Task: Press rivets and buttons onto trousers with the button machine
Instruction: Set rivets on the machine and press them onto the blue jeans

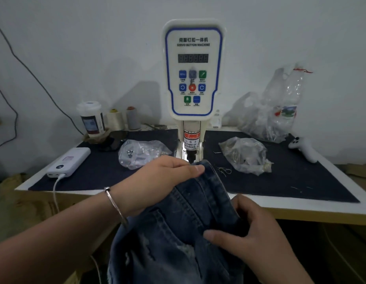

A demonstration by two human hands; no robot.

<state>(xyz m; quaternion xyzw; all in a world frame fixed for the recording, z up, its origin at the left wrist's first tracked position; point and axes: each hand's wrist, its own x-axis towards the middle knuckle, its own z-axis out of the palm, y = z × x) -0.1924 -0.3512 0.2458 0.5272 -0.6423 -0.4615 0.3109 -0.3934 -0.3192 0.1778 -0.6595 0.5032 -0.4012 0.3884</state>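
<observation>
A white servo button machine point(193, 68) stands at the back middle of the table, its press head point(190, 155) pointing down. Blue denim trousers point(178, 228) hang over the table's front edge, their waistband lying right under the press head. My left hand point(161, 181), with a metal bangle on the wrist, grips the waistband just left of the head, thumb on top. My right hand point(251, 232) pinches the denim lower down at the table's front edge.
A dark cloth mat point(290, 181) covers the table. Clear bags of metal parts lie left point(141, 153) and right point(244, 155) of the machine, a bigger bag point(274, 111) behind. A power bank point(69, 161) with cable, a cup point(92, 118) and thread cones point(124, 117) sit at left.
</observation>
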